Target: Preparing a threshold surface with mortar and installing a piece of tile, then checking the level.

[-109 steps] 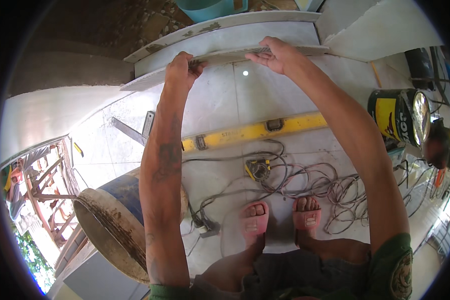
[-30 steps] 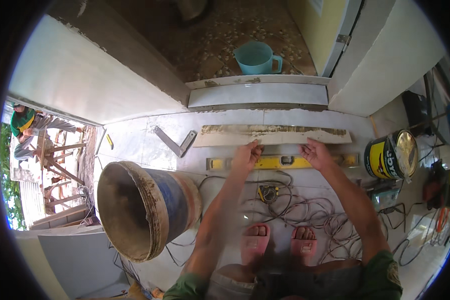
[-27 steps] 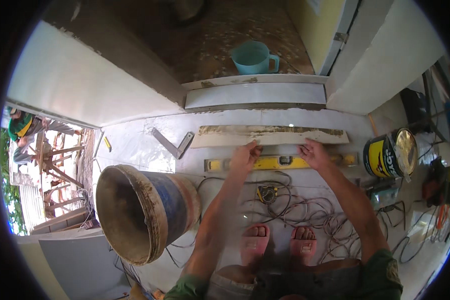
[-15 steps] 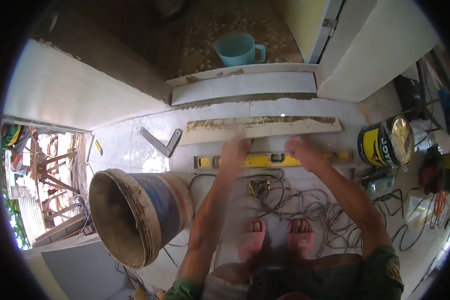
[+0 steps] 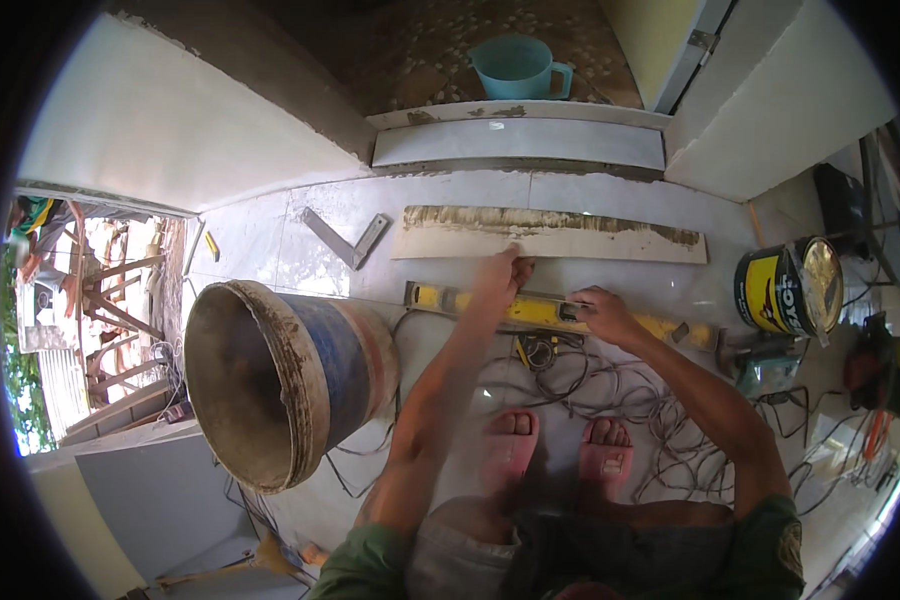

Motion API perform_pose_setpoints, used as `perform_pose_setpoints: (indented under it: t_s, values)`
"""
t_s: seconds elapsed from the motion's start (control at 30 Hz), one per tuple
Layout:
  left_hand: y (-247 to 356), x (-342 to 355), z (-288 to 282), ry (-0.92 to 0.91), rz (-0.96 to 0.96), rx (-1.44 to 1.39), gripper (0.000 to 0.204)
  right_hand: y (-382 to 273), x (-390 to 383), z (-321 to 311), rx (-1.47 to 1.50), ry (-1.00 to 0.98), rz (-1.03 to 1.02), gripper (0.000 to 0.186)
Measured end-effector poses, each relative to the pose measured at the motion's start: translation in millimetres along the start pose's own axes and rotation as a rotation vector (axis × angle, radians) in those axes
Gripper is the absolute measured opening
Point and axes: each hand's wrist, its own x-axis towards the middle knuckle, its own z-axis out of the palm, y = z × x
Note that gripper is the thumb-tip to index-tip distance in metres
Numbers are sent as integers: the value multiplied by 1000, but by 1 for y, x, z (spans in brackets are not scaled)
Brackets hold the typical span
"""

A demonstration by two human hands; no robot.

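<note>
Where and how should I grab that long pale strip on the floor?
Probably take the pale strip by its near long edge, toward both ends, coming from your own side. It lies crosswise, with that edge looking fairly clean, while rough brown residue runs along the far edge.

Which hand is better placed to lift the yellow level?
Right, probably: the right hand is curled near the middle of the yellow level. The left hand lies beyond it, at the near edge of the pale strip; contact there is unclear.
</note>
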Motion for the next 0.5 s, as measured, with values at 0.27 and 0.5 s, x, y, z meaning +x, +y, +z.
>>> perform_pose_setpoints:
  t_s: [0.27, 0.5]
  values:
    - [11, 5, 3, 284, -940, -1195, 18, 4, -13, -7, -36, 146, -73, 34]
    - [37, 5, -8, 273, -966, -1239, 24, 11, -51, -19, -408, 171, -199, 47]
